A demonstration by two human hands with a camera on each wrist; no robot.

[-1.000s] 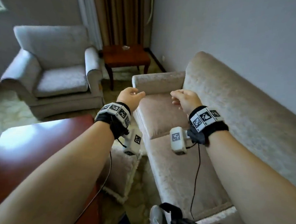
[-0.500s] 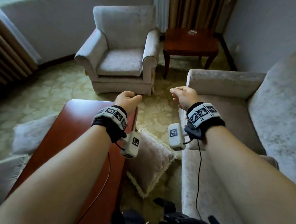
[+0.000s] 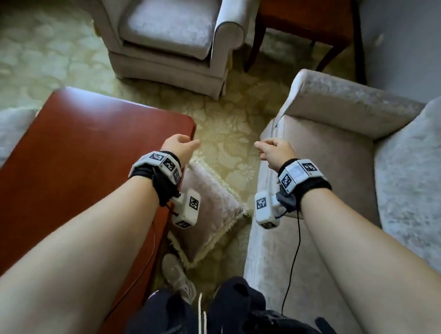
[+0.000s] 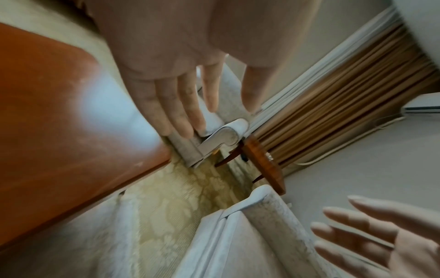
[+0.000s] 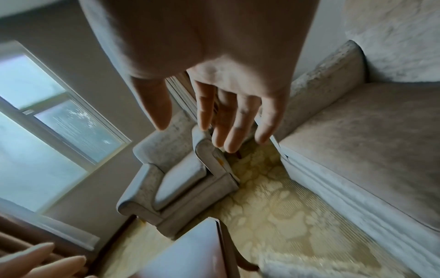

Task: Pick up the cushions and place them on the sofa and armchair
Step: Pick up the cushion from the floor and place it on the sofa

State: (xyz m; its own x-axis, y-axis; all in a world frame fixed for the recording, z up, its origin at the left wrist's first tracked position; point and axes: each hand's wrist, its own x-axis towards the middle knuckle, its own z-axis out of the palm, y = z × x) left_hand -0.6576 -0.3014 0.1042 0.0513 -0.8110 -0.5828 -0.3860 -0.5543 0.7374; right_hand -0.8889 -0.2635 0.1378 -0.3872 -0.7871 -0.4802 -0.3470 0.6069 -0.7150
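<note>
A pale pink fringed cushion [image 3: 211, 210] lies on the carpet between the red-brown coffee table [image 3: 80, 168] and the sofa [image 3: 343, 174]. My left hand [image 3: 180, 145] hovers above the table's corner and the cushion's far end, fingers relaxed, holding nothing. My right hand [image 3: 272, 150] hangs over the sofa's front edge, equally empty. Both wrist views show straight fingers: left hand [image 4: 197, 105], right hand [image 5: 214, 120]. The grey armchair [image 3: 168, 27] stands ahead with a bare seat. Another grey cushion [image 3: 1, 138] lies at the far left.
A small wooden side table [image 3: 306, 19] stands between the armchair and the sofa's arm [image 3: 347, 102]. Patterned yellow carpet [image 3: 230, 121] covers the floor. My shoe [image 3: 176, 275] is beside the cushion's near corner. A window [image 5: 47, 122] is behind the armchair.
My view has swung left and tilted down from the sofa to the floor, bringing the pink cushion and coffee table under my hands. Both hands stay raised and empty.
</note>
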